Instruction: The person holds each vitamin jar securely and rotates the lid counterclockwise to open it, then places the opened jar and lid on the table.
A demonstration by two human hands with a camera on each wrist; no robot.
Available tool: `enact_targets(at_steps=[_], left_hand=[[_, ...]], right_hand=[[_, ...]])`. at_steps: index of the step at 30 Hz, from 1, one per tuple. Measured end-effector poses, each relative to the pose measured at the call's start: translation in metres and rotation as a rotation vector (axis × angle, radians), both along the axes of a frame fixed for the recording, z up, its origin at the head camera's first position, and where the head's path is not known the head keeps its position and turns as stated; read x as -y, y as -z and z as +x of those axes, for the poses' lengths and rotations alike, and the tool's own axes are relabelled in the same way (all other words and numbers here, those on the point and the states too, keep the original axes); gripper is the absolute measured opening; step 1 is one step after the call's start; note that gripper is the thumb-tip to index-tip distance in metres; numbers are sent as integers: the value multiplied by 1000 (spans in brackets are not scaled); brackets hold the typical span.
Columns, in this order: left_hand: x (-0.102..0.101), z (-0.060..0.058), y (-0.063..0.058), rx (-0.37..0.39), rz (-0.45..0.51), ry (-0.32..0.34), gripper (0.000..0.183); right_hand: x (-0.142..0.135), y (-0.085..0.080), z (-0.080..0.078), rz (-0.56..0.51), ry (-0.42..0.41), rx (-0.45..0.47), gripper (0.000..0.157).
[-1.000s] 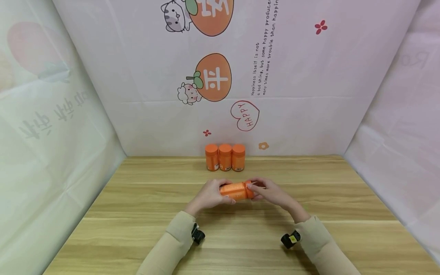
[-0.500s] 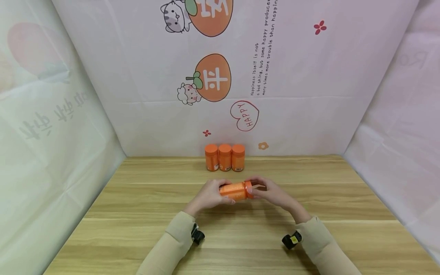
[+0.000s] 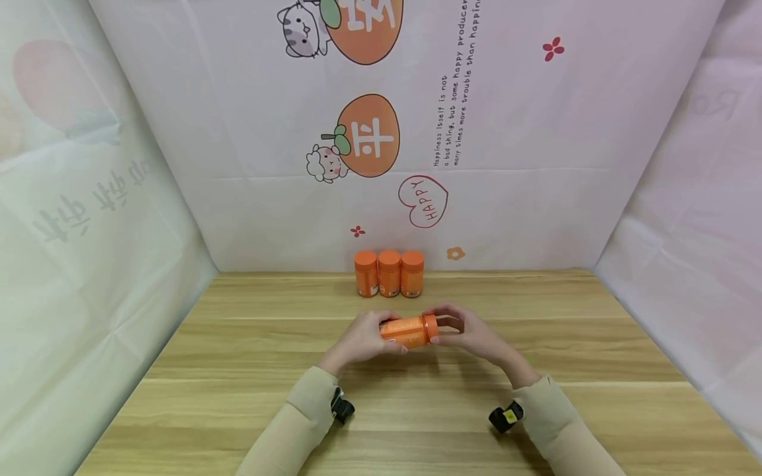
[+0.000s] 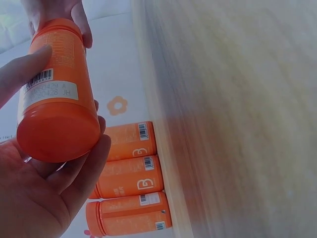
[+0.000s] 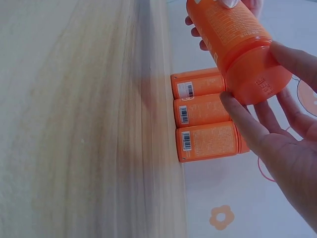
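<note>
An orange screw-lidded bottle (image 3: pixel 405 332) lies nearly level above the table, its lid (image 3: pixel 430 328) pointing right. My left hand (image 3: pixel 364 336) grips the bottle's body near the base, thumb across the printed label in the left wrist view. At the other end my right hand (image 3: pixel 476 335) holds the lid by its edge, thumb and fingers spread around it. The lid's flat top faces the right palm, with a gap between, in the right wrist view. Part of the base is hidden by the left hand in the head view.
Three matching orange bottles (image 3: pixel 389 274) stand upright side by side at the back of the wooden table (image 3: pixel 268 370). Behind them rises a white printed cloth (image 3: pixel 518 218), with more cloth along the left and right sides.
My right fingers have shifted around the lid, and the hand has opened out slightly so more of the lid shows. The left hand and the bottle have stayed almost still.
</note>
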State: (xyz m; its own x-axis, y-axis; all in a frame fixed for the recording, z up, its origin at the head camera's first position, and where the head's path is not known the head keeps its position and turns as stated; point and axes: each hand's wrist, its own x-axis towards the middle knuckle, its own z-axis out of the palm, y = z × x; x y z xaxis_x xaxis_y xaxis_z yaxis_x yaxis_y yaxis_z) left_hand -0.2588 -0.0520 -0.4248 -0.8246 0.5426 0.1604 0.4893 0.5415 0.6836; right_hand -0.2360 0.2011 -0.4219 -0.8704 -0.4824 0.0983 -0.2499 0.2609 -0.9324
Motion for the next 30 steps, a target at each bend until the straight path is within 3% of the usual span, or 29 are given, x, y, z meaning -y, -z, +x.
enact_targets(at_steps=[15, 22, 30], left_hand=[[0, 1, 1, -4, -5, 2, 56], [0, 1, 1, -8, -22, 1, 57], [-1, 1, 1, -16, -27, 5, 55]], right_hand=[[-2, 2, -1, -60, -36, -4, 58], [0, -3, 0, 36, 16, 6, 48], [5, -9, -3, 114, 63, 39, 53]])
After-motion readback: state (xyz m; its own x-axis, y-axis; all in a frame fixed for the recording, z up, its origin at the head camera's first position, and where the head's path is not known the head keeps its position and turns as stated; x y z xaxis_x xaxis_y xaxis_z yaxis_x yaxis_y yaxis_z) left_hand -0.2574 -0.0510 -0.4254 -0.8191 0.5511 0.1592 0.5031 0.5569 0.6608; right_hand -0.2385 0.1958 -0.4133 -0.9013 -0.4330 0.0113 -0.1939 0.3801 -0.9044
